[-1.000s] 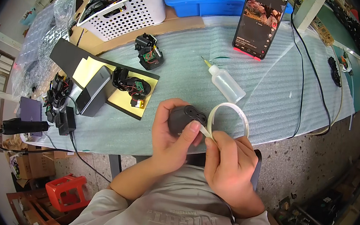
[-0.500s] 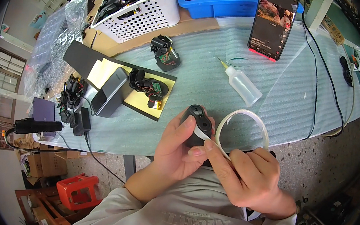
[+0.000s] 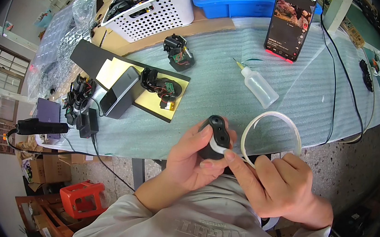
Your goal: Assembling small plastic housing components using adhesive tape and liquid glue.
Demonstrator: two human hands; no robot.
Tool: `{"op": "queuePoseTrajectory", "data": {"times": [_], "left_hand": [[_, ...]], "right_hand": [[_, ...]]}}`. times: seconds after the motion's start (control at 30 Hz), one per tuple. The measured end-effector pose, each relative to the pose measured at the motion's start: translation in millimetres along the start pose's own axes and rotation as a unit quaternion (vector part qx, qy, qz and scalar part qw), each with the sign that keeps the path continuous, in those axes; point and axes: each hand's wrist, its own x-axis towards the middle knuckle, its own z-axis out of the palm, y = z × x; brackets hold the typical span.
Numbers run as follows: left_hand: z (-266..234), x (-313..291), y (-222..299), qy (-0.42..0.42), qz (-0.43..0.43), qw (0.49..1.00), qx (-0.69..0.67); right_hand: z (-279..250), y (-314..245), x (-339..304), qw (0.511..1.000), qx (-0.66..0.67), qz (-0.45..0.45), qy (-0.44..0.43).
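Note:
My left hand [image 3: 189,158] grips a black plastic housing [image 3: 219,131] with round openings in its top face. A white tape strip [image 3: 216,146] bends along the housing's near edge, under my left thumb. My right hand [image 3: 280,183] is closed around the lower part of a thin white tape ring [image 3: 300,138], which stands up beside the housing. The right index fingertip presses the strip at the housing's right corner. Beyond my hands, a clear squeeze bottle [image 3: 261,89] with a needle tip lies on the foam-covered table [image 3: 211,93].
Opened black devices with circuit boards [image 3: 167,90] lie on a yellow pad [image 3: 147,105] beside a grey box [image 3: 121,93]. A white basket [image 3: 156,18] and a blue bin [image 3: 234,6] hold black parts. A phone [image 3: 290,25] stands at the back right. Cables [image 3: 334,87] cross the table's right side.
Both hands have shifted slightly right in the picture, the right one further, carrying the tape ring with it. The white strip now curves more closely around the housing's near edge.

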Motion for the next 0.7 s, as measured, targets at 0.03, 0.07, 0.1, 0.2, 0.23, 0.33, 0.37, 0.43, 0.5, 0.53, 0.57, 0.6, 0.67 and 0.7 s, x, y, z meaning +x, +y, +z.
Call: {"op": "queuePoseTrajectory", "data": {"times": [0.03, 0.07, 0.1, 0.2, 0.23, 0.33, 0.37, 0.43, 0.5, 0.53, 0.57, 0.6, 0.67, 0.7], "left_hand": [[3, -1, -3, -0.007, -0.003, 1.0, 0.012], [4, -1, -4, -0.019, -0.012, 0.999, 0.026], [3, -2, -5, -0.033, -0.017, 0.999, 0.037], [-5, -4, -2, -0.078, -0.062, 0.993, 0.067], [-6, -4, -2, -0.084, -0.086, 0.99, 0.071], [4, -5, -4, -0.072, -0.115, 0.979, 0.154], [6, -6, -5, -0.062, -0.125, 0.977, 0.16], [6, -6, -6, -0.068, -0.133, 0.971, 0.187], [1, -3, -8, -0.103, -0.128, 0.96, 0.225], [0, -4, -12, -0.073, -0.12, 0.961, 0.238], [-1, -7, -17, -0.043, -0.111, 0.961, 0.25], [-2, -7, -20, -0.016, -0.105, 0.959, 0.261], [-7, -7, -18, -0.063, -0.122, 0.948, 0.286], [-1, -11, -23, -0.041, -0.137, 0.951, 0.275]], "right_hand": [[-3, 1, 0, 1.0, 0.004, -0.003, 0.0], [-4, 3, -1, 1.0, 0.018, -0.006, 0.003], [-4, 5, 1, 0.999, 0.031, -0.014, 0.003], [-5, 7, 1, 0.998, 0.055, -0.038, 0.002], [-6, 8, 1, 0.997, 0.059, -0.046, 0.0], [-12, 6, 0, 0.995, 0.092, -0.045, 0.002], [-11, 7, -2, 0.995, 0.087, -0.053, 0.017], [-16, 8, -3, 0.994, 0.087, -0.062, 0.003], [-20, 11, -4, 0.994, 0.081, -0.068, -0.004], [-22, 13, -4, 0.995, 0.075, -0.07, -0.004], [-24, 14, -4, 0.995, 0.07, -0.071, -0.004], [-27, 14, -4, 0.994, 0.079, -0.07, -0.006], [-32, 14, -6, 0.993, 0.098, -0.068, -0.011], [-32, 11, -6, 0.993, 0.1, -0.055, 0.008]]}}
